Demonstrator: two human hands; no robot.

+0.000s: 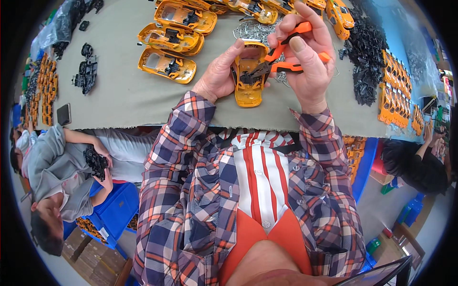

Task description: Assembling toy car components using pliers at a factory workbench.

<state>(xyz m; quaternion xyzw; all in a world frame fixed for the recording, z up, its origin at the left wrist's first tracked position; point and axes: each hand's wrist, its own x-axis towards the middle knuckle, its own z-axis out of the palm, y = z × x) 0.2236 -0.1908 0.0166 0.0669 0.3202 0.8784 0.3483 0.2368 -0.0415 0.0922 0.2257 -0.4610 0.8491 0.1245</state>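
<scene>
My left hand (218, 72) grips an orange toy car body (248, 97) by its left side, its hollow inside turned up. My right hand (310, 66) is wrapped around pliers with orange and black handles (288, 66). The dark jaws of the pliers reach into the car body and touch or nearly touch a black part inside; the exact contact is too small to tell. Behind the car body lies a pile of small silvery metal pieces (255, 31). To the left of my left hand rest several more orange car bodies (167, 64) with black parts in them.
A heap of black plastic parts (365, 62) lies at the right, beside rows of orange car bodies (395, 90). Black assemblies (86, 74) and a phone (64, 114) are on the left of the cloth-covered table (124, 102). A co-worker in grey (52, 148) sits at left, near blue crates (117, 207).
</scene>
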